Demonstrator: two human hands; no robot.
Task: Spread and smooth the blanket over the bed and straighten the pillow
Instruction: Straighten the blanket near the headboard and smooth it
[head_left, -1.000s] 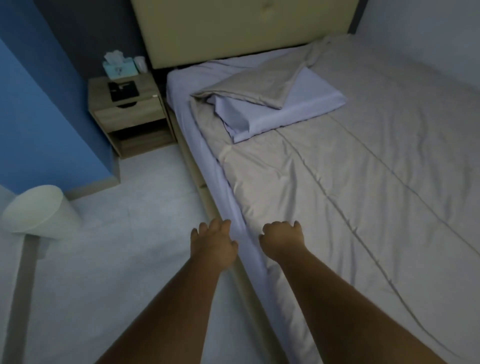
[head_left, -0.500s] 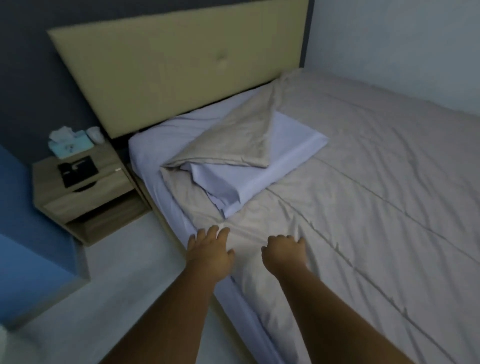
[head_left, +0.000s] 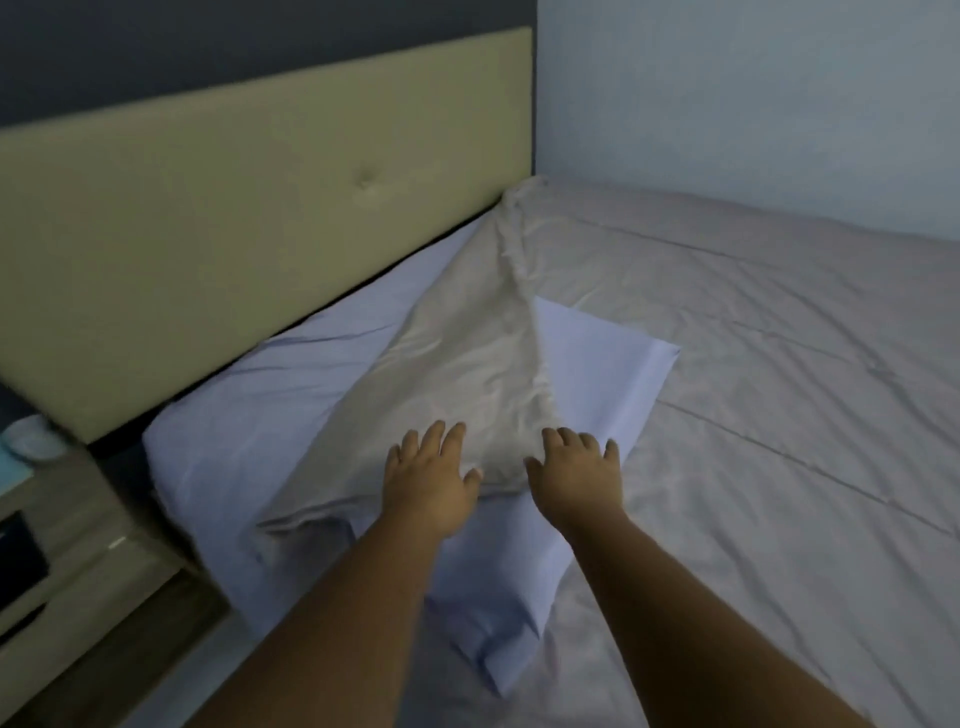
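A grey-beige blanket (head_left: 753, 364) covers most of the bed. One corner of the blanket (head_left: 467, 374) is folded back and lies across a pale lilac pillow (head_left: 597, 364) that sits askew near the bed's left edge. My left hand (head_left: 426, 478) reaches over the folded flap with its fingers spread. My right hand (head_left: 576, 478) is beside it at the flap's right edge, over the pillow, with fingers apart. Neither hand grips any fabric. The lilac bedsheet (head_left: 249, 415) shows bare at the head of the bed.
A padded yellow-green headboard (head_left: 260, 208) stands behind the bed. A pale wall (head_left: 753, 104) runs along the bed's far side. A wooden nightstand (head_left: 78, 545) is at the left, with a blurred pale object (head_left: 31, 441) on top.
I have moved along the bed toward its head. Both hands went from the mattress's left edge up onto the folded blanket corner and pillow, and their fingers have spread.
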